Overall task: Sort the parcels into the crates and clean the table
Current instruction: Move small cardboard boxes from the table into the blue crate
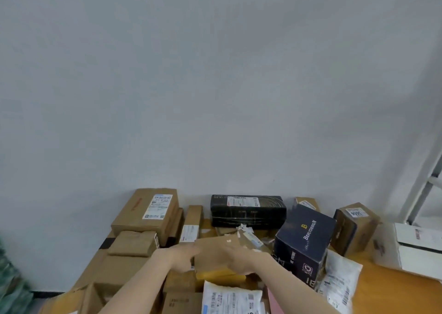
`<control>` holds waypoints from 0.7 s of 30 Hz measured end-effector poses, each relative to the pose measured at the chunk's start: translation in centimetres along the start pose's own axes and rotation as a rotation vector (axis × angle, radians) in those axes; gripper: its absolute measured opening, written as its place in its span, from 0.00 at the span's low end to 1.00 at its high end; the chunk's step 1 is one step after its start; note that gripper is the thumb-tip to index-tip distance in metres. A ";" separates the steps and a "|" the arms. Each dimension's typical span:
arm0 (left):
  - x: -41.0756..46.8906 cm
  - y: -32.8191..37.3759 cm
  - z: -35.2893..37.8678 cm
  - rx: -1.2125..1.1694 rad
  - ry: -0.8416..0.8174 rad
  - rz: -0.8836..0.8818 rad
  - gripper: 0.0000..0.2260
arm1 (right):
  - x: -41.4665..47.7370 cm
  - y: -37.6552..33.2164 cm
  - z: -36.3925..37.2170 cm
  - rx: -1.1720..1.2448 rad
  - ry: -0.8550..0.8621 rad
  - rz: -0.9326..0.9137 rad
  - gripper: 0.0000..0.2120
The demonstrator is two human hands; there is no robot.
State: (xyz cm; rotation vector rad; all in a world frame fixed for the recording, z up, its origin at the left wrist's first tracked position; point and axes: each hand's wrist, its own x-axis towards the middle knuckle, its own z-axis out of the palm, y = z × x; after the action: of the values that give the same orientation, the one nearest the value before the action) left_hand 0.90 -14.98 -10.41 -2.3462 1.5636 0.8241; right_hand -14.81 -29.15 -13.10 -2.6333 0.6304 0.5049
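Since the pile crowded the table (394, 289) up to the wall (215, 74), both hands had gone to the brown box (215, 246) lying on top at its middle, probably to lift it from either side. The left hand (181, 254) had straight fingers (195, 249) against the box's left edge. The right hand (236, 258) lay over its near right corner, and blur hid whether it gripped. Around them lay one black box (247, 210), one navy box (303, 246), one white box (418, 249), two mailers (232, 299) and at least six cartons (146, 213). No crate showed.
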 end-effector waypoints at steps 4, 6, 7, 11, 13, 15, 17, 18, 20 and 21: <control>2.8 0.3 1.5 -0.030 -0.155 0.010 0.30 | 2.7 0.3 2.3 -0.016 -0.001 -0.109 0.26; 3.6 -0.2 1.2 -0.021 -0.163 -0.019 0.30 | 3.5 1.0 2.9 -0.047 0.005 -0.067 0.33; 3.9 -0.5 0.9 -0.016 -0.160 -0.034 0.30 | 3.8 1.7 3.0 -0.040 0.039 0.031 0.40; 4.8 -1.3 -0.4 -0.049 -0.185 -0.038 0.28 | 4.4 3.8 1.5 0.100 0.207 0.415 0.35; 5.2 -1.5 -0.9 -0.088 -0.187 -0.037 0.26 | 4.7 3.9 0.7 0.102 0.240 0.251 0.44; 5.4 -1.7 -1.5 -0.141 -0.176 -0.046 0.24 | 5.0 2.9 0.3 0.182 0.262 0.123 0.42; 5.3 -1.5 -2.1 -0.199 -0.168 -0.056 0.22 | 5.6 2.0 0.6 0.226 0.230 0.047 0.27; 5.1 -1.5 -2.2 -0.237 -0.155 -0.056 0.21 | 5.8 1.6 0.9 0.242 0.234 0.026 0.24; 5.0 -1.4 -2.0 -0.304 -0.061 -0.067 0.20 | 6.2 1.6 1.1 0.258 0.309 0.063 0.18; 5.0 -1.5 -1.7 -0.318 0.023 -0.093 0.19 | 6.5 1.9 1.2 0.294 0.378 0.129 0.13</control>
State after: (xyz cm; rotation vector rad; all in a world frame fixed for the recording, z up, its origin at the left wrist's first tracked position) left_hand 4.29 -19.04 -11.94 -2.6301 1.4071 1.0975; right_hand -10.63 -32.49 -17.41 -2.4287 0.9157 -0.0580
